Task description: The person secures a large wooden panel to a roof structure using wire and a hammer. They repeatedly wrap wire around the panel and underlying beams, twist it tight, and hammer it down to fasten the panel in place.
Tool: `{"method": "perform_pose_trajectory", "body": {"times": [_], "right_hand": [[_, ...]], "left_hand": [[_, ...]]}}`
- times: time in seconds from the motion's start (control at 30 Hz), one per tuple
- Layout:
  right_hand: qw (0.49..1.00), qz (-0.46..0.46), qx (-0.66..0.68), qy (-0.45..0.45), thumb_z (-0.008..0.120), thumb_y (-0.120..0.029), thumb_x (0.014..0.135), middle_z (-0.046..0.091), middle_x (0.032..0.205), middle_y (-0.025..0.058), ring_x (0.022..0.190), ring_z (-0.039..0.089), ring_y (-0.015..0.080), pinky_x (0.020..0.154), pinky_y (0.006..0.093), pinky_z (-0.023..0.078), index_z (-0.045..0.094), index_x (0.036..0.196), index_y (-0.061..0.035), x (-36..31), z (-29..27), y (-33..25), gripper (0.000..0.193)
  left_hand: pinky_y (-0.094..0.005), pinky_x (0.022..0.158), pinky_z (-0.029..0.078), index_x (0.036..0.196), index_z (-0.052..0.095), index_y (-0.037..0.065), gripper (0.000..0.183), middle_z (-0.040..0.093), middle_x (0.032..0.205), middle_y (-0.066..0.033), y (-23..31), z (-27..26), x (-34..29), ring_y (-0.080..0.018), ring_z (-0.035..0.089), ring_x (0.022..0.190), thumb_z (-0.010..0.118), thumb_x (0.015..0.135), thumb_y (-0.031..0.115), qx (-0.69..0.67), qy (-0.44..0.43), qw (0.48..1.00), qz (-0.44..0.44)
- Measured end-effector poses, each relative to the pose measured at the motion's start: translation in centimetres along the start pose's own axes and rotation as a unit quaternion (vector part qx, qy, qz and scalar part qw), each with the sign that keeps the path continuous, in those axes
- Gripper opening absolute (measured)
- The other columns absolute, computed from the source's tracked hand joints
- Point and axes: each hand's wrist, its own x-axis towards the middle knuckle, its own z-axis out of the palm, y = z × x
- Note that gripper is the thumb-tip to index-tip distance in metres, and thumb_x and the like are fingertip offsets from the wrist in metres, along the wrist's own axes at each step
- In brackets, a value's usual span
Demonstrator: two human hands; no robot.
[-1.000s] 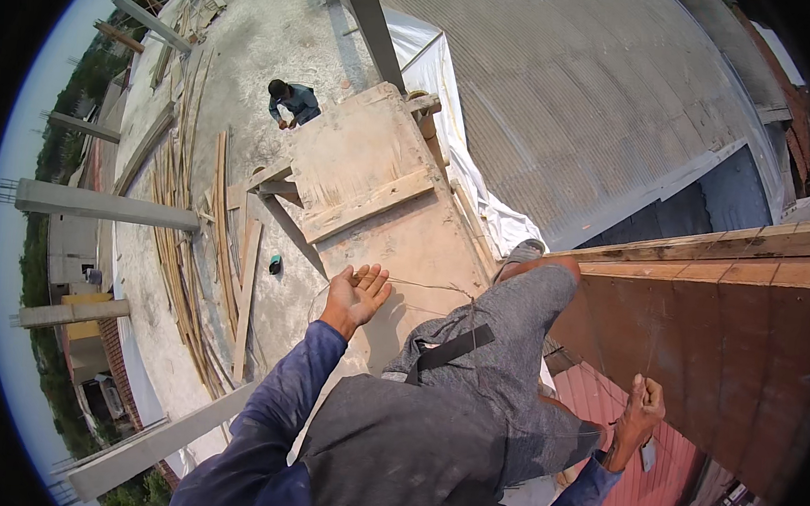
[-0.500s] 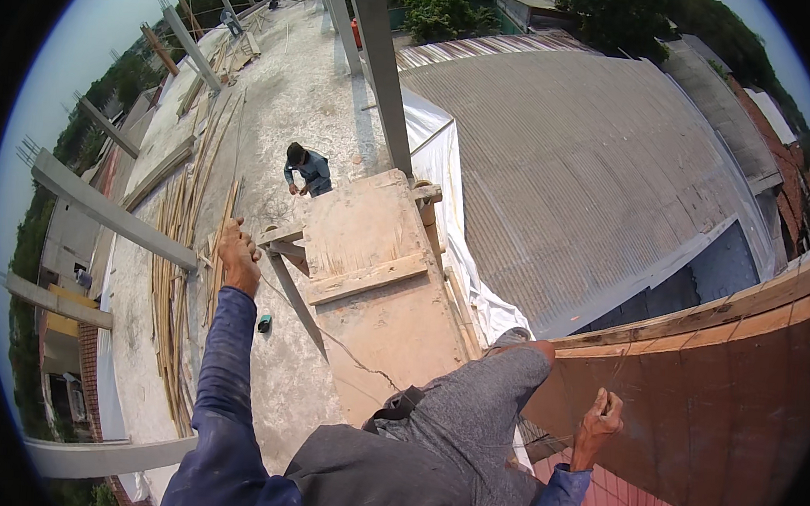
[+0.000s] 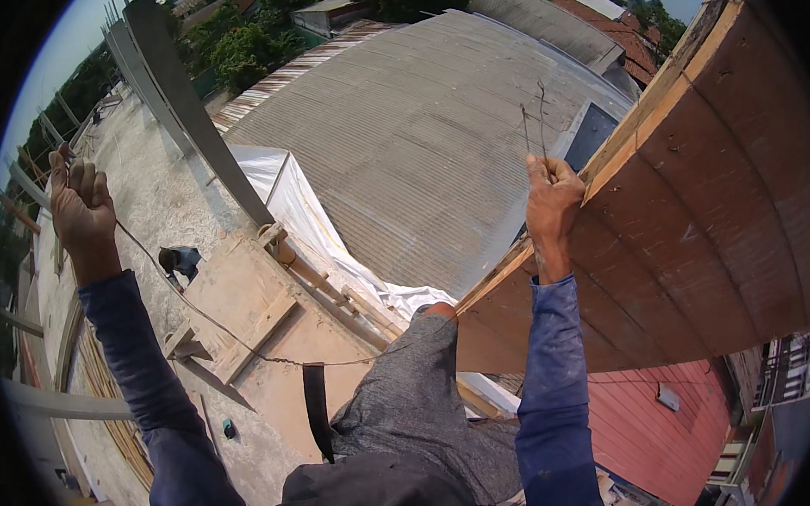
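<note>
From where I stood, the left hand [image 3: 83,210] had its fingers curled around a thin dark wire [image 3: 269,359] sagging over the plywood platform [image 3: 250,281]. The right hand [image 3: 553,206] pinched two upright wire ends [image 3: 524,123] right of the platform, hands spread wide, I'd guess to avoid snags. A brown formwork panel [image 3: 694,224] crowded it there. Beyond the platform: concrete column [image 3: 187,101], corrugated roof [image 3: 402,142]; left, a co-worker [image 3: 180,262].
</note>
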Motion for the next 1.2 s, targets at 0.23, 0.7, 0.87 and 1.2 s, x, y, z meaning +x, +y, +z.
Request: {"method": "perform_pose_trajectory", "body": {"times": [0.23, 0.7, 0.87, 1.2], "right_hand": [[0.973, 0.005, -0.18, -0.142, 0.068, -0.034, 0.092, 0.073, 0.088, 0.0188, 0.085, 0.069, 0.0399, 0.075, 0.0477, 0.051, 0.072, 0.09, -0.0024, -2.2, 7.8, 10.1, 0.032], [0.931, 0.051, -0.168, -0.321, 0.077, -0.024, 0.085, 0.074, 0.086, 0.0193, 0.077, 0.07, 0.0236, 0.071, 0.0364, 0.053, 0.075, 0.091, 0.0057, 1.7, 8.5, 3.7, 0.03], [0.966, 0.011, -0.091, -0.242, 0.075, -0.025, 0.089, 0.066, 0.074, 0.0112, 0.07, 0.061, 0.0181, 0.065, 0.0355, 0.048, 0.073, 0.093, 0.0049, 1.0, 7.8, 4.6, 0.03], [0.981, 0.047, -0.116, -0.15, 0.062, -0.028, 0.099, 0.055, 0.068, 0.0034, 0.06, 0.052, 0.0139, 0.06, 0.033, 0.045, 0.071, 0.089, -0.0006, -2.9, 7.2, 8.2, 0.031]], "left_hand": [[-0.0244, 0.051, 0.026, 0.109, 0.057, 0.001, 0.015, 0.029, 0.068, 0.0038, 2.7, 3.3, 6.6, -0.0082, 0.025, 0.057, 0.05, 0.107, 0.015, 0.02, -0.083, 0.996, -0.038], [-0.0239, 0.044, 0.029, 0.113, 0.055, 0.008, 0.021, 0.037, 0.066, 0.0052, -11.9, -5.1, -17.2, -0.0058, 0.03, 0.048, 0.055, 0.104, 0.026, 0.071, 0.12, 0.93, -0.339], [-0.0229, 0.044, 0.029, 0.111, 0.058, 0.007, 0.018, 0.041, 0.068, 0.0054, -11.1, -4.6, -17.7, -0.0053, 0.031, 0.048, 0.053, 0.105, 0.023, 0.053, 0.099, 0.926, -0.359], [-0.0196, 0.045, 0.025, 0.1, 0.067, -0.001, 0.022, 0.045, 0.067, 0.0079, -12.9, 4.8, -15.7, 0.0003, 0.032, 0.053, 0.057, 0.103, 0.019, 0.251, -0.193, 0.929, -0.192]]}}
